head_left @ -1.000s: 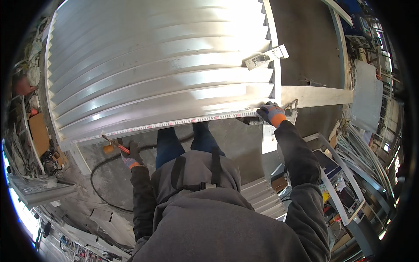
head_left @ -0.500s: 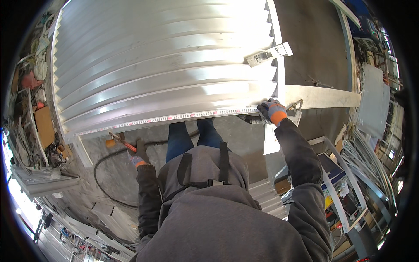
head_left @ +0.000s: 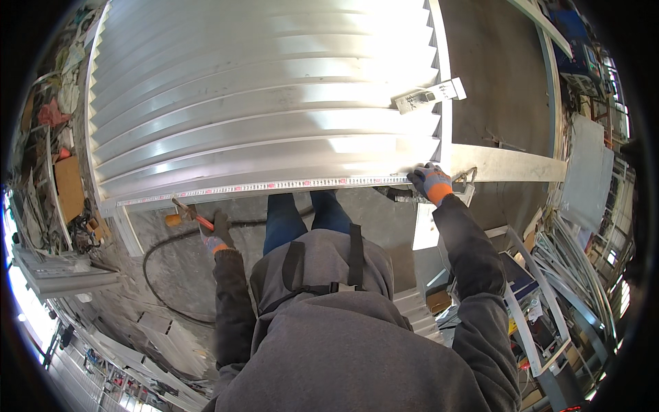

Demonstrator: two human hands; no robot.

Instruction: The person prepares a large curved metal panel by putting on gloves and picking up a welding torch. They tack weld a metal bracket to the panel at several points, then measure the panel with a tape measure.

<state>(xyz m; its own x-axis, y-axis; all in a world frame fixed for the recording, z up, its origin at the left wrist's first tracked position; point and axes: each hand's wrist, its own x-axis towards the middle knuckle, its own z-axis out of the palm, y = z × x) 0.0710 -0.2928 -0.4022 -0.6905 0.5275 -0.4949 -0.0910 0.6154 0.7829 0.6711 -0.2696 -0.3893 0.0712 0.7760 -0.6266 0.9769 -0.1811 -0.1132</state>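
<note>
A large silvery louvred metal panel [head_left: 274, 89] lies before me, its slats running left to right. Along its near edge stretches a white tape measure [head_left: 288, 184] with red marks. My right hand [head_left: 430, 182], in a grey and orange glove, is closed over the tape's right end at the panel's near right corner; its fingertips are partly hidden. Lower left, my gloved left hand [head_left: 218, 235] grips a red-handled tool [head_left: 204, 222], its metal end pointing toward the panel edge. An orange-yellow piece [head_left: 173, 220] shows beside that end; whether it belongs to the tool I cannot tell.
A small marked metal piece [head_left: 431, 96] rests across the panel's right frame. A dark hose [head_left: 161, 295] curls over the floor at left. Metal profiles and frames [head_left: 542, 309] crowd the right side. Scraps and cardboard [head_left: 68, 189] line the left.
The view has shifted slightly, so the panel sits a little lower in it. My left hand with the red-handled tool is a bit closer to the panel edge; my right hand stays at the corner.
</note>
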